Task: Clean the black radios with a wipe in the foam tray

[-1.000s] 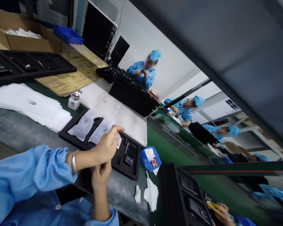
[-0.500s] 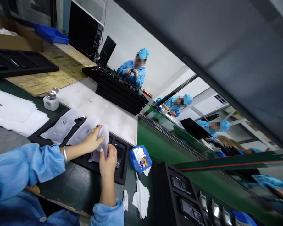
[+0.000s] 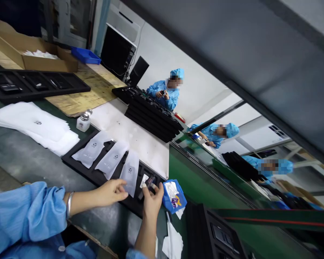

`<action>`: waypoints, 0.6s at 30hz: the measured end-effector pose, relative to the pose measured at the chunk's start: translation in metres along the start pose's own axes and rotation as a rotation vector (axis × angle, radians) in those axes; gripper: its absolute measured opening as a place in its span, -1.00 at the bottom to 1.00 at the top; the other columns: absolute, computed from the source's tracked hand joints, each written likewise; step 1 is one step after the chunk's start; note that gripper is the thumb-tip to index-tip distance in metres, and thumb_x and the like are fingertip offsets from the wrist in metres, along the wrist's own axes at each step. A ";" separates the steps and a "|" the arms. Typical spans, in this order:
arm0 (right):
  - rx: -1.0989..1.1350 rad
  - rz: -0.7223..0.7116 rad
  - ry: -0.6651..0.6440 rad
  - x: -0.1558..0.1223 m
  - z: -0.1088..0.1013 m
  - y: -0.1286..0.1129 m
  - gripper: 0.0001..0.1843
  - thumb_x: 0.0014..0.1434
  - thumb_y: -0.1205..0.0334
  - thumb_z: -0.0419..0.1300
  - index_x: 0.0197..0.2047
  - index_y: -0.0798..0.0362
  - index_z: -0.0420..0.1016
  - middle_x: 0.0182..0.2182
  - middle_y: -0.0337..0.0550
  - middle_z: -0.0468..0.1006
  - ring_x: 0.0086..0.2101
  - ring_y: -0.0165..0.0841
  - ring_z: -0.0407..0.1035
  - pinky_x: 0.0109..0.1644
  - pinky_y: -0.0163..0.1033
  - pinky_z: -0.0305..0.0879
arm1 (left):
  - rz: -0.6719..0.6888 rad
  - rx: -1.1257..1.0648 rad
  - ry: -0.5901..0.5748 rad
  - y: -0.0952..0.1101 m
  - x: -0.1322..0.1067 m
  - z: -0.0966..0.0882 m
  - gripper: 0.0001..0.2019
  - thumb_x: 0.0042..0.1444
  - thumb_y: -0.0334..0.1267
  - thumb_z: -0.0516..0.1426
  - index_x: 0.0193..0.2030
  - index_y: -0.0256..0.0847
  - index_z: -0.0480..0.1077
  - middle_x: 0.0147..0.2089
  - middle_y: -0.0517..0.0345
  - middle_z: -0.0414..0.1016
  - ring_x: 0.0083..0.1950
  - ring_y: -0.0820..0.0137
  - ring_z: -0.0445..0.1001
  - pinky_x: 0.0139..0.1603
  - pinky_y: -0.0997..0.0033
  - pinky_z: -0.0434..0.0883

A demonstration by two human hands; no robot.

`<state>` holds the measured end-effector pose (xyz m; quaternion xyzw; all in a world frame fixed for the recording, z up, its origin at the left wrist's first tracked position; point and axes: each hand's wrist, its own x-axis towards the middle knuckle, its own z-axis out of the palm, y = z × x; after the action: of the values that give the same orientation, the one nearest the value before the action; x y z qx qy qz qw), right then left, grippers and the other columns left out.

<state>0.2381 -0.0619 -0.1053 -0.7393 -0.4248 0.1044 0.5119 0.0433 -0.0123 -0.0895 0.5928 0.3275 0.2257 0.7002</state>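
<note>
Moved: white plastic pouch (image 3: 130, 172) now flat on black moulded tray (image 3: 95, 176).
Left hand (image 3: 110, 190): loose, fingertips at pouch edge.
Right hand (image 3: 151, 197): pinching small dark device (image 3: 150, 181), lower centre.

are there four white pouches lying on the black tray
No, only three white pouches lie side by side across the black tray.

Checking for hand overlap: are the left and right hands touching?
Apart. The head view shows bare black tray between the left hand and the right hand.
</note>
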 end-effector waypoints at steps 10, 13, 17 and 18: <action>0.318 0.111 -0.118 -0.132 0.040 -0.058 -0.22 0.37 -0.03 0.04 0.48 -0.05 -0.28 0.31 0.30 0.13 0.07 -0.09 0.44 0.05 0.10 0.49 | -0.178 -0.453 -0.236 -0.004 -0.063 -0.036 -0.35 -0.14 0.18 0.41 -0.01 -0.25 0.53 -0.38 0.18 0.47 -0.42 0.48 0.43 -0.47 0.58 0.42; 0.155 -0.003 -0.183 -0.138 0.023 -0.072 -0.09 0.29 -0.03 0.17 0.50 -0.07 -0.26 0.34 0.27 0.07 0.17 0.03 0.34 0.12 0.24 0.42 | -0.275 -0.530 -0.340 -0.011 -0.076 -0.061 -0.46 -0.03 0.19 0.32 -0.20 -0.32 0.58 -0.36 -0.01 0.58 -0.49 0.42 0.49 -0.60 0.58 0.40; -0.309 -0.442 -0.463 -0.132 0.003 -0.092 -0.02 0.15 0.17 0.30 0.50 -0.10 -0.14 0.43 0.17 -0.07 0.32 0.21 0.04 0.25 0.45 0.18 | -0.481 -0.569 -0.429 -0.020 -0.091 -0.095 -0.35 -0.01 0.31 0.20 -0.28 -0.40 0.58 -0.45 -0.15 0.58 -0.59 0.34 0.48 -0.73 0.57 0.32; -0.390 -0.517 -0.570 -0.129 0.001 -0.098 -0.05 0.15 0.26 0.27 0.49 -0.10 -0.10 0.42 0.14 -0.01 0.29 0.18 0.09 0.24 0.42 0.21 | -0.517 -0.531 -0.442 -0.021 -0.095 -0.103 -0.34 0.02 0.32 0.17 -0.30 -0.40 0.58 -0.47 -0.15 0.57 -0.61 0.34 0.47 -0.76 0.58 0.30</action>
<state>0.1067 -0.1447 -0.0595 -0.6331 -0.7322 0.0905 0.2342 -0.0980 -0.0135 -0.1000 0.3245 0.2382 -0.0131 0.9153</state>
